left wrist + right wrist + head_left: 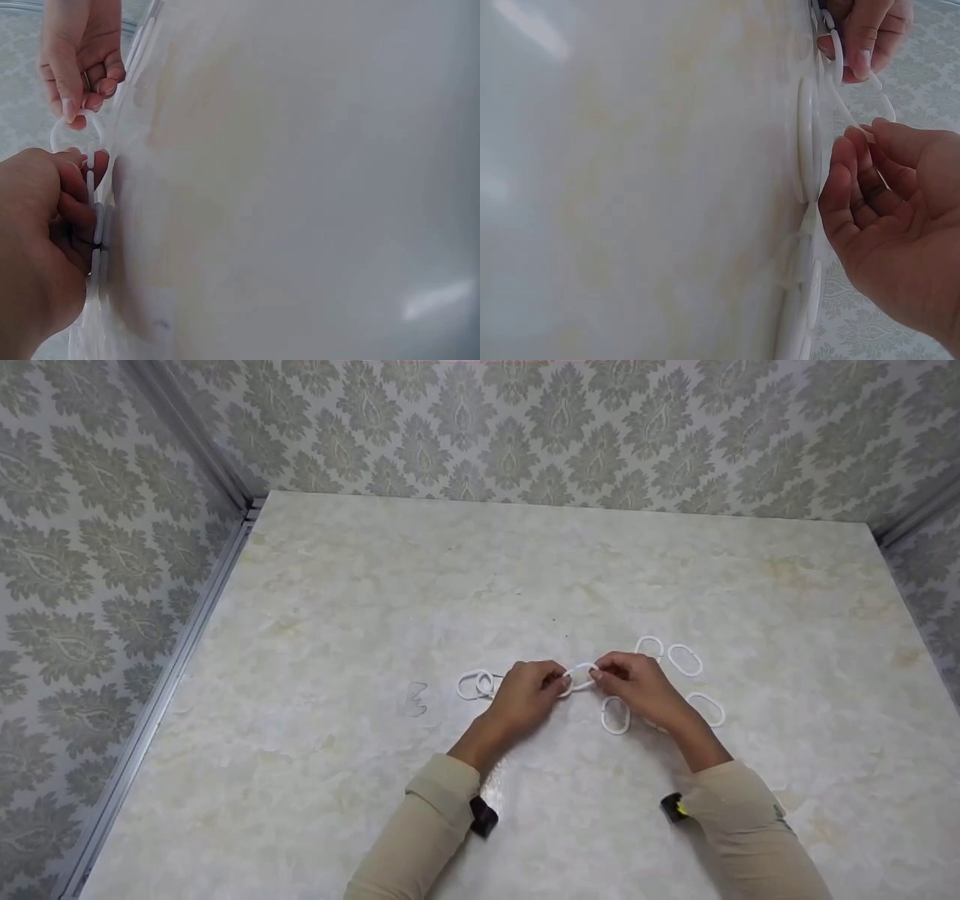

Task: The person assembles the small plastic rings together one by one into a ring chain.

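Both hands are pinching: the right hand (639, 679) has the far end of a white oval link (584, 664) between thumb and fingertips, while the left hand (525, 688) nips the near end of a short chain (478, 683) of similar links, which trails out to its left on the pale surface (360, 585). The held link spans the gap between the two sets of fingertips, and the right wrist view seems to show a break in its loop. The step in hand looks to be joining this link onto the chain; whether it is already threaded through the last loop cannot be told, as the left fingertips cover the meeting point. The next move probably calls for steadying the chain end with the left hand while the right turns the link so that its break passes over the neighbouring loop. Further loose links lie around the right hand: one just below its fingertips (603, 715), two beyond its knuckles (669, 649), one to the right of its wrist (723, 712) and another partly hidden beneath it. No brand or label can be read; a thin zigzag outline (418, 699) left of the left hand resembles a letter, but which one is unclear.
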Demonstrator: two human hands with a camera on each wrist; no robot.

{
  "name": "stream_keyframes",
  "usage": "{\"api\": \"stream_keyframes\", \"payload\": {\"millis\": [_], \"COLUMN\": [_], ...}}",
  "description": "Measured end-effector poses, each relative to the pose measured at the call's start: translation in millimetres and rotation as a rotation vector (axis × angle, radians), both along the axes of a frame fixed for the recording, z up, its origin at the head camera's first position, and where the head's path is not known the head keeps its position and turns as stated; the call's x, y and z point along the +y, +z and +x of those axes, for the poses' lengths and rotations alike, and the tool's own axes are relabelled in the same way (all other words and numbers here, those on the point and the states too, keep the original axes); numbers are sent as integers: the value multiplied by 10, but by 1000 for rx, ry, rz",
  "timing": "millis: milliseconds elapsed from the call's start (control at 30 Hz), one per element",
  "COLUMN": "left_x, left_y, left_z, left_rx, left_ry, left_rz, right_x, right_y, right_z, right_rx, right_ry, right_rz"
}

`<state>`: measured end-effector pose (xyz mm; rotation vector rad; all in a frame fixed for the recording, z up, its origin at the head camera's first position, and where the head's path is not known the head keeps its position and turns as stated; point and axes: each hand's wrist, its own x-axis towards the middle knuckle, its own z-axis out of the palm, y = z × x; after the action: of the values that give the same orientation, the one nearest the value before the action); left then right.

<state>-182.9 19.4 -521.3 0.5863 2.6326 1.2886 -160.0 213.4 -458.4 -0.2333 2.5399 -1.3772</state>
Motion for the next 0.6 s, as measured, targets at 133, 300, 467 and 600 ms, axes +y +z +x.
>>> {"api": "stream_keyframes", "payload": {"millis": [133,300,467,600], "left_x": [-4,-8,-10,-13], "left_y": [4,4,9,25], "left_z": [-5,0,5,8], "left_rx": [-9,2,-2,-44], "left_ry": [5,2,0,-1], "left_rz": [-11,-14,-4,12], "right_x": [12,142,311,423], "right_y": [-42,-258,-298,-248], "right_z": [-21,-110,-181,-207], "right_rx": [-2,-9,4,27], "right_ry": [4,26,9,-41], "right_rz": [5,-10,-29,-43]}}
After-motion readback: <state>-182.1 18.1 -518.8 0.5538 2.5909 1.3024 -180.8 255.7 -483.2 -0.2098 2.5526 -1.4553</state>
